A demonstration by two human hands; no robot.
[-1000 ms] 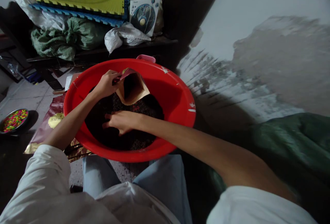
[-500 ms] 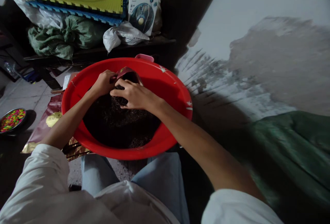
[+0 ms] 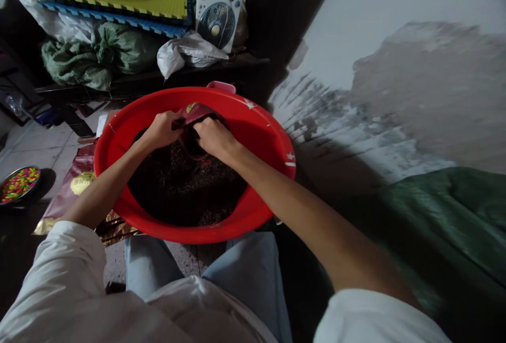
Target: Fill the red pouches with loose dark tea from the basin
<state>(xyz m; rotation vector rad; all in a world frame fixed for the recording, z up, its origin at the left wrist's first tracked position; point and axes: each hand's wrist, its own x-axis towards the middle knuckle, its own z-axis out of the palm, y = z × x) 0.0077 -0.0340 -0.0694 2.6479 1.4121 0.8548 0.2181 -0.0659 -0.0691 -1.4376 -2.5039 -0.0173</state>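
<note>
maroon pouch (image 3: 197, 113) in the red tub (image 3: 263, 145) seems mid-filling: left hand (image 3: 161, 129) pinches its edge, right hand (image 3: 213, 136) dips inside, grip hidden, can't tell; next needs its mouth held wide.

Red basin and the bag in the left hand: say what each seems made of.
Red basin: likely plastic, slightly glossy, with a smooth moulded wall. Bag in the left hand: perhaps film or coated paper, dull maroon, thin and bent.
</note>
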